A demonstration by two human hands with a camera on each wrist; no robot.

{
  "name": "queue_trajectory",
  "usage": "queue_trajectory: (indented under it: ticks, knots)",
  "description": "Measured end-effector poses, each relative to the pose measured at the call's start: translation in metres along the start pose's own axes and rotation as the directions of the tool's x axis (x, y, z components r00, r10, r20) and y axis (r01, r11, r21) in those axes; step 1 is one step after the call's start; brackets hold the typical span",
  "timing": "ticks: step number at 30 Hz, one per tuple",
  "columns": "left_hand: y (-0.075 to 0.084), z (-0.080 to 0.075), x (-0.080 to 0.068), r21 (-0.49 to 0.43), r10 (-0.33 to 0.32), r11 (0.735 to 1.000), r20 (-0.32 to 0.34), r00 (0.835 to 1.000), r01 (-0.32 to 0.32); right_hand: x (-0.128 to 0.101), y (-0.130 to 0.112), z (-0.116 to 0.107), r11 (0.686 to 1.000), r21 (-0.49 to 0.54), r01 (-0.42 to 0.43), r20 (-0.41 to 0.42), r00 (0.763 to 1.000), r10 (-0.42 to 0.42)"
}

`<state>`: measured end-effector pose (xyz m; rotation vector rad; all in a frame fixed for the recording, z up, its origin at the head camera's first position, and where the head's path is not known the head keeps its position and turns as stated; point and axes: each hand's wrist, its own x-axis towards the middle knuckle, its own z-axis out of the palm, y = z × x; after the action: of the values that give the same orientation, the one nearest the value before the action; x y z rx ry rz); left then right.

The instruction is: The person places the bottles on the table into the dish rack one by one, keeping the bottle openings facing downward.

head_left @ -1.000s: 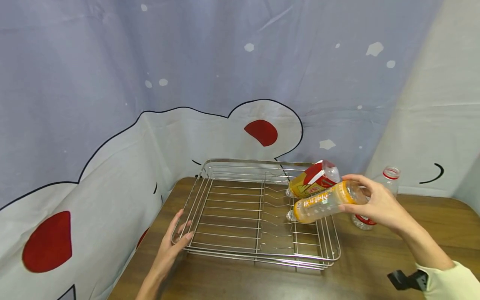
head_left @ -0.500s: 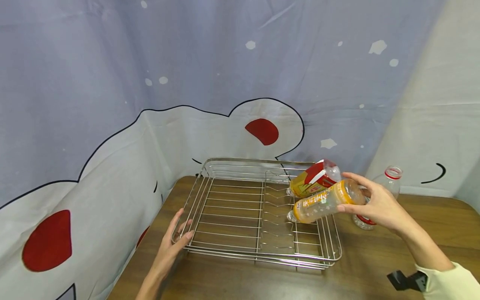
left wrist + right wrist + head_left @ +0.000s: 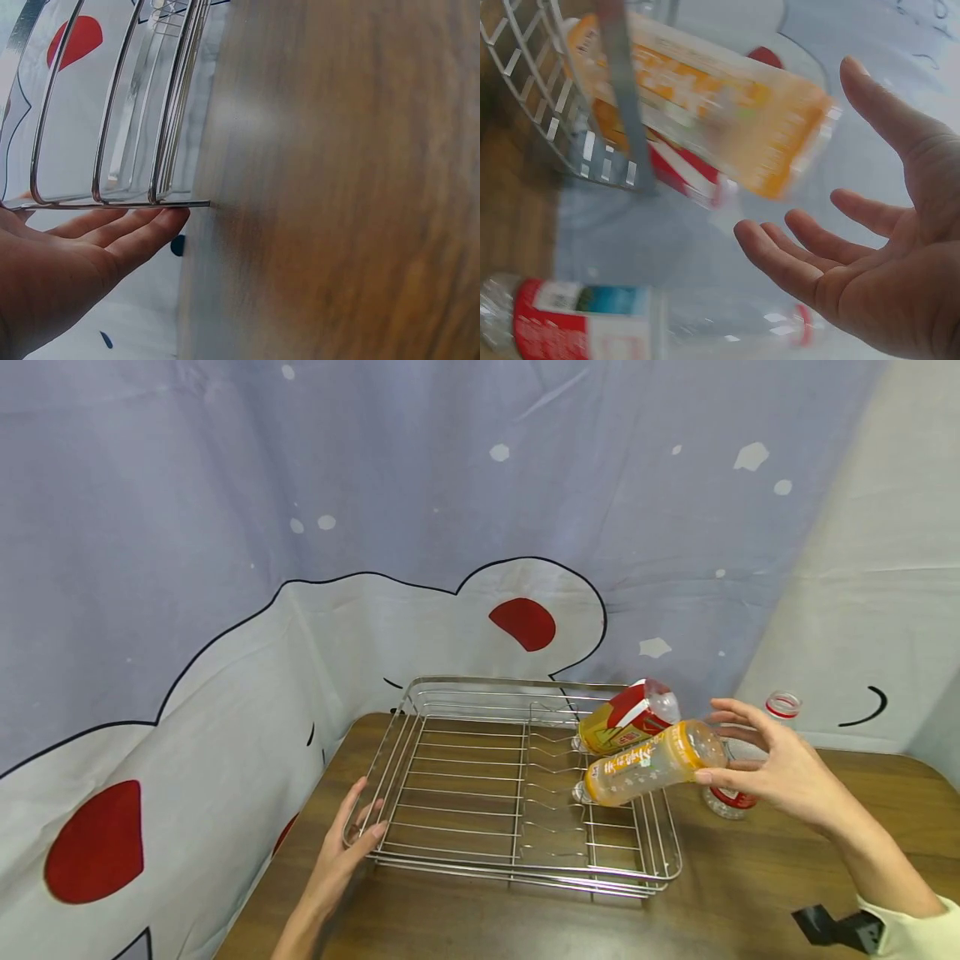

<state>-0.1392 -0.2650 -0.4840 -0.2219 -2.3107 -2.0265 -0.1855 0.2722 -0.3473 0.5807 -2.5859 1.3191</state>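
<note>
My left hand rests against the near left corner of a wire dish rack. Its fingers lie fairly straight along the rack's end wires in the left wrist view. On the rack's right side, an orange-labelled plastic bottle leans neck down, its base over the right rim. My right hand is just off that base, thumb and fingers spread with nothing between them. Behind it leans a red-and-yellow-labelled bottle, also neck down. The orange bottle is blurred in the right wrist view.
A clear bottle with a red label stands uncapped on the wooden table, right of the rack and partly behind my right hand. A patterned cloth hangs behind and at the left. A black strap mount sits by the right sleeve.
My right hand has let go of the orange-labelled bottle and drawn back to the right, its fingers spreading. The bottle stays leaning in the rack. My left hand has not moved.
</note>
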Motion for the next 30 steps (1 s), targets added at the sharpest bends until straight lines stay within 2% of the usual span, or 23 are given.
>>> queue_trajectory:
  ticks: [3,6,9,11,15,18,22,26,30]
  knots:
    - [0.001,0.0,0.0,0.007,0.008,1.0,0.0,1.0,-0.008,-0.005,-0.006,-0.012,1.0,0.013,0.012,-0.051,0.999,-0.011]
    - [0.003,0.0,0.001,0.02,0.02,1.0,0.003,1.0,-0.02,-0.01,-0.013,-0.026,1.0,0.024,0.0,-0.153,0.988,0.003]
    - [0.004,0.0,0.001,0.029,0.021,0.999,0.004,1.0,-0.021,-0.014,-0.015,-0.038,0.998,0.057,0.003,-0.286,0.958,0.013]
    - [0.004,0.0,0.001,0.032,0.015,0.999,0.004,1.0,-0.015,-0.017,-0.013,-0.045,0.992,0.118,0.035,-0.367,0.93,0.011]
    - [0.004,0.001,0.001,0.027,0.009,1.0,0.005,1.0,-0.009,-0.022,0.0,-0.051,0.988,0.149,0.038,-0.458,0.889,0.035]
    - [0.004,0.001,0.001,0.022,0.014,1.0,0.003,1.0,-0.014,-0.025,0.015,-0.052,0.993,0.118,-0.014,-0.478,0.876,0.069]
    - [0.003,0.001,0.0,0.015,0.014,1.0,0.001,1.0,-0.014,-0.028,0.037,-0.048,0.99,0.119,-0.081,-0.47,0.873,0.128]
    - [0.003,0.002,0.0,0.007,0.002,1.0,-0.002,1.0,-0.002,-0.032,0.06,-0.04,0.982,0.106,-0.154,-0.423,0.887,0.185]
    - [0.001,0.002,0.001,0.0,-0.007,1.0,-0.007,1.0,0.007,-0.037,0.085,-0.026,0.973,0.1,-0.207,-0.34,0.912,0.229]
